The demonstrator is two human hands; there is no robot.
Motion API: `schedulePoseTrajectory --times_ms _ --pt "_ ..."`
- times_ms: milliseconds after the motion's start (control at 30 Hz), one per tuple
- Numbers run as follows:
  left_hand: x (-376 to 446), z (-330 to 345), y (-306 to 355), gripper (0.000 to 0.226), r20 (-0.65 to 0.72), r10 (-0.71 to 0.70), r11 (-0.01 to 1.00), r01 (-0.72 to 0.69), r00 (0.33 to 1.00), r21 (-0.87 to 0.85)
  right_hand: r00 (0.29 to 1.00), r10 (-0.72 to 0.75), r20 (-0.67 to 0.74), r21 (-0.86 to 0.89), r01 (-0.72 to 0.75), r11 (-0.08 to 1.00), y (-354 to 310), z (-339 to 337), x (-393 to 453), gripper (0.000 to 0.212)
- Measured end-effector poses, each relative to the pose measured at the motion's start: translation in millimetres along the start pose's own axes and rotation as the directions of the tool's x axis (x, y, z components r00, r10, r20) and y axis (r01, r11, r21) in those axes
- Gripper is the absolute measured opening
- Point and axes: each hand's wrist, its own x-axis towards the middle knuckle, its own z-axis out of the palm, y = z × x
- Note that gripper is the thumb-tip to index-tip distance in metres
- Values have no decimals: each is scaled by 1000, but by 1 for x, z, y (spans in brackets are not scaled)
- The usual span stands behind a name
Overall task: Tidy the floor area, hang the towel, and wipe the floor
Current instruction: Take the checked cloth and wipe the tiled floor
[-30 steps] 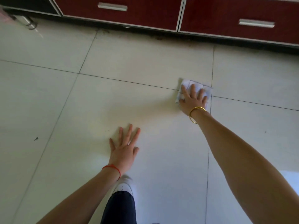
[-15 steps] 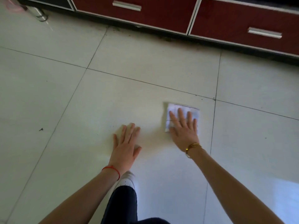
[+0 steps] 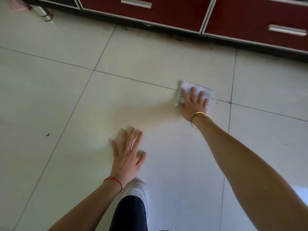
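A small white folded cloth [image 3: 205,90] lies flat on the pale tiled floor [image 3: 150,64], across a grout line. My right hand [image 3: 193,104] presses on it with straight, spread fingers; a gold bangle circles that wrist. My left hand [image 3: 127,155] rests flat on the floor nearer to me, fingers spread, with a red string at the wrist. It holds nothing. No towel for hanging is in view.
Dark red cabinet drawers [image 3: 166,12] with silver handles run along the far edge. A metal leg [image 3: 42,13] and something pink [image 3: 17,5] sit at the far left. A dark speck [image 3: 47,134] lies on the left tile. My white shoe [image 3: 138,192] is beneath me.
My right hand has slid the cloth away from me and to the right, back onto the grout line. My left hand has stayed planted on the floor.
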Motion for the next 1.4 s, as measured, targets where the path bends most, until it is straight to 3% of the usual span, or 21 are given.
schedulePoseTrajectory --times_ms 167,333,467,633,800,867,1000,1200,1300,1400 --pt "-4 -2 -12 64 -28 -78 997 78 997 3 939 -340 57 -62 344 937 -83 43 -41 61" --pt "-13 1 -28 64 -51 -128 992 128 991 10 876 -478 59 -92 482 871 -74 71 -110 59" --pt "-18 0 -31 66 -41 -151 989 151 988 -2 911 -412 25 -42 412 910 -22 72 -132 57" --pt "-18 -1 -29 68 -31 -155 988 154 987 -10 995 -101 -23 40 102 994 39 44 -101 60" --pt "-5 -7 -29 72 -42 -156 988 155 987 -13 997 69 -37 32 -68 997 35 12 -40 62" --pt "4 -12 -32 75 -54 -168 986 168 984 -6 999 32 -18 12 -32 999 14 9 -23 61" --pt "21 -20 -44 81 -47 -217 976 218 975 8 983 -180 23 -41 181 983 -47 20 -16 63" --pt "27 -15 -54 84 -9 -271 962 271 962 -14 839 -536 92 -107 544 833 -98 61 -72 59" --pt "27 -15 -55 84 -5 -272 962 272 962 -11 849 -524 72 -74 528 846 -81 59 -69 60" --pt "28 -17 -55 84 7 -268 963 268 963 -11 923 -384 19 -31 384 923 -69 40 -35 62"
